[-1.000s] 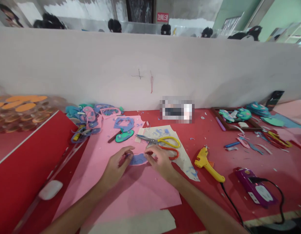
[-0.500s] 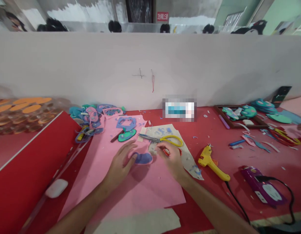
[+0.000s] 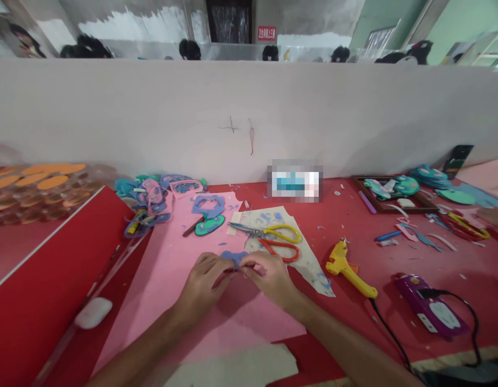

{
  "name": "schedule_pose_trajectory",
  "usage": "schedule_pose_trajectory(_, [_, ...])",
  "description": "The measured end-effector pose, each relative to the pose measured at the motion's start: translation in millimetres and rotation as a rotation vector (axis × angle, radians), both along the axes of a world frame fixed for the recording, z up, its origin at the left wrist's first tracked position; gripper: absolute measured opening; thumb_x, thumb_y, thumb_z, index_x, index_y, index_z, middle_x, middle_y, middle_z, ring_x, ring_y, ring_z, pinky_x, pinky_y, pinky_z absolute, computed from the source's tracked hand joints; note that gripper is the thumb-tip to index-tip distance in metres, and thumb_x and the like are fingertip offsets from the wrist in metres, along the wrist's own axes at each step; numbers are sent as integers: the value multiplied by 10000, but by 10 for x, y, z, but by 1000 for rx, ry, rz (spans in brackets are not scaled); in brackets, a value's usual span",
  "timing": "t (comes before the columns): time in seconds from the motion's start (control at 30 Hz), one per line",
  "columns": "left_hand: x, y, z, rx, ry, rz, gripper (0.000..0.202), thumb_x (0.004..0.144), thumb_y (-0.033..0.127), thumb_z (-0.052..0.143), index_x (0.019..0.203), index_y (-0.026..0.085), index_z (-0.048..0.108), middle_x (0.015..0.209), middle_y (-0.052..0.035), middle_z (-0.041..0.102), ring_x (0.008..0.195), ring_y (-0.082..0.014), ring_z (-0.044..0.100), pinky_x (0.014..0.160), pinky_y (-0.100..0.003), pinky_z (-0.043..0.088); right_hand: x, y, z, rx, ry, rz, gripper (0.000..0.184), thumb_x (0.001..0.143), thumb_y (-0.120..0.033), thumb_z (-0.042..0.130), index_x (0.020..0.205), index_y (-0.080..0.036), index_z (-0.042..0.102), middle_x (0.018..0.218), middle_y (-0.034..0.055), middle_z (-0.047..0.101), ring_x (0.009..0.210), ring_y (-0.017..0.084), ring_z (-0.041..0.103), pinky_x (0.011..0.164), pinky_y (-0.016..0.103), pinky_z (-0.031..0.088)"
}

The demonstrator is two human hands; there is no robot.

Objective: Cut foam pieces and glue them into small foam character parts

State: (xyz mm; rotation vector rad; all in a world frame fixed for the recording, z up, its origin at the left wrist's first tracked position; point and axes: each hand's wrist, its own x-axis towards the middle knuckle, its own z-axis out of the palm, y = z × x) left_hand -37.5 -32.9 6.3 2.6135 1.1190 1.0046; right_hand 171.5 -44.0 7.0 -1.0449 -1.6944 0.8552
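While the left hand (image 3: 203,280) and right hand (image 3: 270,275) pinch the blue piece (image 3: 235,258) with fingers nearly together, on the near side of the scissors (image 3: 257,232), light, even pressure should prevent creases.

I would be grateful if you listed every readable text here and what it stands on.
"卫生间请上三楼": red sign, some strokes blurred.
Too small to read: white label on the purple device; dark upright item.
Unreadable: pixelated object.
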Motion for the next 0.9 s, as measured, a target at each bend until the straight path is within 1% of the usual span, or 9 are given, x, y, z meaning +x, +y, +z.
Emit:
schedule_pose_trajectory(0.07, [-8, 11, -2, 18, 16, -10, 166, 1016, 232, 526, 958, 223, 682, 850, -6, 744, 776, -162, 654, 828, -350, 471, 8, -2, 6, -31, 16, 9, 160, 881, -134, 645, 869, -247, 758, 847, -9, 773, 764, 158, 687, 721, 256, 524])
schedule_pose_trajectory(0.27, [-6, 5, -15, 39, 43, -31, 116, 999, 205, 570, 971, 209, 683, 885, -22, 759, 813, -175, 668, 849, -371, 456, -11, -56, 58, -35, -14, 0, 170, 885, -114, 625, 872, -241, 738, 822, -17, 748, 732, 140, 665, 690, 233, 507])
schedule_pose_trajectory(0.37, [0, -6, 11, 67, 35, -31, 128, 1008, 192, 561, 995, 211, 687, 898, -21, 764, 808, -168, 670, 847, -366, 453, -21, -66, 73, -73, 3, 16, 153, 893, -125, 624, 918, -236, 726, 840, -16, 743, 746, 138, 677, 678, 228, 510])
schedule_pose_trajectory(0.43, [1, -13, 36, 75, 27, -46, 132, 1011, 193, 560, 983, 214, 688, 899, -14, 767, 801, -163, 663, 845, -361, 451, -22, -63, 70, -87, 12, 32, 152, 913, -142, 617, 955, -240, 724, 882, -10, 750, 790, 144, 693, 712, 235, 521])
schedule_pose_trajectory(0.53, [1, -24, 57, 66, 32, -54, 166, 1019, 199, 542, 944, 211, 690, 866, -14, 761, 775, -158, 646, 834, -357, 447, -20, -54, 48, -59, -30, 21, 128, 936, -176, 625, 933, -244, 733, 877, -3, 747, 793, 154, 678, 731, 255, 517])
schedule_pose_trajectory(0.63, [6, -35, 57, 56, 29, -32, 180, 1022, 196, 525, 959, 207, 693, 855, -22, 749, 769, -156, 638, 821, -351, 449, -14, -43, 20, -30, -92, 6, 113, 948, -208, 639, 896, -239, 735, 825, 4, 726, 763, 163, 645, 708, 271, 497])
schedule_pose_trajectory(0.8, [17, -51, 64, 27, 19, -31, 185, 1014, 175, 522, 946, 215, 689, 819, -2, 723, 743, -146, 623, 815, -343, 447, -4, -38, -8, -12, -143, 23, 138, 932, -168, 611, 947, -241, 727, 862, 13, 720, 772, 164, 626, 719, 282, 481])
schedule_pose_trajectory(0.9, [11, -46, 58, 30, 12, -31, 174, 1015, 169, 520, 973, 214, 682, 829, -1, 729, 746, -144, 626, 820, -341, 446, -9, -46, 3, -44, -126, 29, 151, 889, -134, 598, 898, -232, 713, 804, 2, 692, 720, 154, 594, 673, 271, 454])
